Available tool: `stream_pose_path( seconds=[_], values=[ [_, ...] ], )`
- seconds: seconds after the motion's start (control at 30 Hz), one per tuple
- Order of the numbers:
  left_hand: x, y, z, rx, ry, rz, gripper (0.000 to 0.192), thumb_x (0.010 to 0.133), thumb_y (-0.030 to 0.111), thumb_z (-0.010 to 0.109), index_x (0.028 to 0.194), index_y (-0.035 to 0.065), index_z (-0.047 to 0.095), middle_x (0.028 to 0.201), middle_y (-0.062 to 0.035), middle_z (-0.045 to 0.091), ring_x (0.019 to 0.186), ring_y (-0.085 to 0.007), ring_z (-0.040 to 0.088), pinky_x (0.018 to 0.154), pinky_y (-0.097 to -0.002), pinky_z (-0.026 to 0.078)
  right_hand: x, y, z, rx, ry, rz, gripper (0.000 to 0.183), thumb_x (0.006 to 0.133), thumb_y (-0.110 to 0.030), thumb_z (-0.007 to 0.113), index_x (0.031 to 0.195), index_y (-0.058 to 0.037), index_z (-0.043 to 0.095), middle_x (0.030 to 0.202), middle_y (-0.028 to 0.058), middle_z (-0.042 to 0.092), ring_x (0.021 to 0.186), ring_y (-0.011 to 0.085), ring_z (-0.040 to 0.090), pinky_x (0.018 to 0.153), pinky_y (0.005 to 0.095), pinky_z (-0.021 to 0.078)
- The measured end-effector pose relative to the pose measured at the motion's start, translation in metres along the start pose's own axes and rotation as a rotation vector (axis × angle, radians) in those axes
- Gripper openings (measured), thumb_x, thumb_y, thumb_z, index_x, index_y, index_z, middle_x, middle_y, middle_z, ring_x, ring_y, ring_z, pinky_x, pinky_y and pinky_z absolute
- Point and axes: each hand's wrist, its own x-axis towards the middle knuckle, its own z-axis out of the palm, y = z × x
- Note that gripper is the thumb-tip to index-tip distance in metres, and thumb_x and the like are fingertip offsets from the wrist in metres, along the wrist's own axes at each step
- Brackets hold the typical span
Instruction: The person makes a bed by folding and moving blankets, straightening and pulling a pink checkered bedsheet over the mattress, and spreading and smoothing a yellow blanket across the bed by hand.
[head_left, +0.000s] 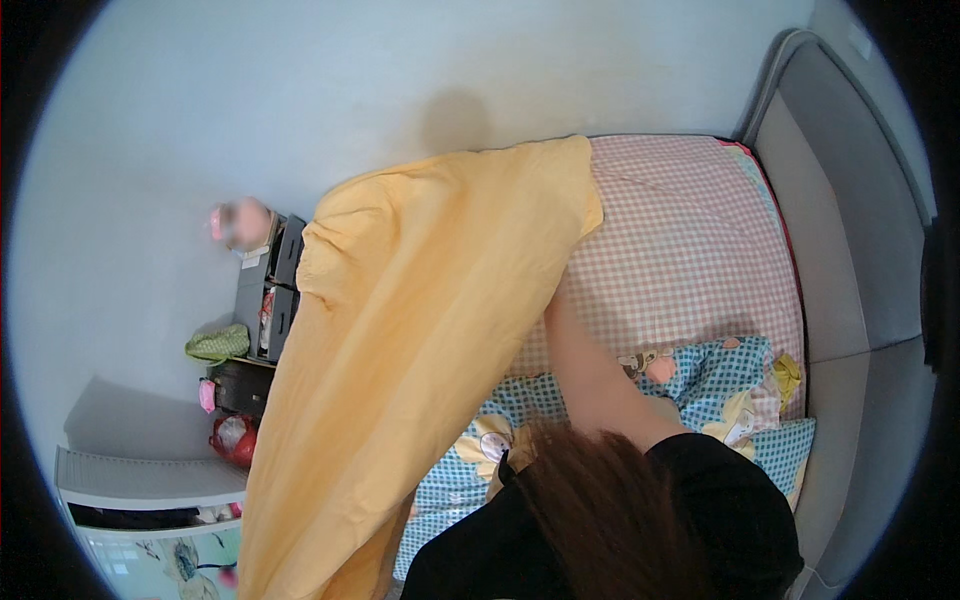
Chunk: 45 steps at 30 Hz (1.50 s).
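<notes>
A large yellow cloth (420, 315), maybe a quilt or a sheet, lies in a long diagonal sweep over the left part of the bed and hangs towards the bottom edge of the view. One bare forearm reaches forward from a black short sleeve, and its hand is hidden under the cloth's right edge. My other arm and hand are out of view. Right of the cloth shows a pink and white checked bed sheet (675, 225). Bunched blue checked bedding (690, 375) with cartoon figures lies near the forearm, partly hidden by long hair and the black top.
A grey padded headboard (817, 195) stands at the right, a pale wall behind the bed. At the left are grey drawers (281, 322), a green checked bag (217, 343), a black case (244, 386), a red plastic bag (234, 441) and a white cabinet (150, 491).
</notes>
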Motion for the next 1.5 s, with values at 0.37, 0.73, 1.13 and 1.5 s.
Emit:
stream_pose_path(
  seconds=[0.37, 0.73, 1.13, 1.5],
  values=[
    [0.011, -0.036, -0.028, 0.069, -0.012, -0.116, 0.042, 0.082, 0.023, 0.055, 0.115, -0.0037, 0.051, 0.103, -0.0139, 0.061, 0.095, -0.0277, 0.059, 0.083, -0.0348, 0.047, -0.038, -0.121, 0.125, -0.361, -0.001, -0.155, 0.044, 0.087, -0.021, 0.051, 0.125, 0.0008, 0.042, 0.118, 0.0166, 0.054, 0.108, 0.0294, 0.053, 0.092, 0.0411, 0.0447],
    [0.061, -0.186, -0.023, 0.447, -0.449, -0.743, 0.041, 0.081, 0.021, 0.057, 0.114, -0.0037, 0.052, 0.1, -0.0132, 0.062, 0.093, -0.0271, 0.06, 0.081, -0.0335, 0.047, -0.2, 0.009, 0.186, -1.325, -0.468, -0.025, 0.052, 0.083, -0.014, 0.063, 0.127, 0.0001, 0.039, 0.115, 0.0105, 0.056, 0.098, 0.017, 0.056, 0.085, 0.0307, 0.0466],
    [-0.024, -0.154, 0.0, 0.727, -0.496, 0.397, 0.027, 0.082, 0.02, 0.062, 0.096, -0.0038, 0.063, 0.083, -0.0109, 0.065, 0.075, -0.0208, 0.059, 0.067, -0.0328, 0.045, -0.265, 0.032, 0.178, -1.644, -0.939, -0.003, 0.044, 0.085, -0.025, 0.056, 0.113, 0.0043, 0.041, 0.078, 0.0234, 0.058, 0.072, 0.0363, 0.059, 0.064, 0.0404, 0.045],
    [0.145, -0.23, -0.043, 0.276, -0.285, -0.314, 0.048, 0.09, 0.046, 0.045, 0.102, 0.0024, 0.059, 0.072, -0.0048, 0.058, 0.07, -0.0182, 0.056, 0.065, -0.0272, 0.044, -0.351, 0.045, 0.214, -1.463, -1.649, 0.201, 0.035, 0.089, -0.032, 0.053, 0.089, 0.0021, 0.046, 0.068, 0.0181, 0.053, 0.064, 0.0371, 0.054, 0.057, 0.0405, 0.043]
  ],
)
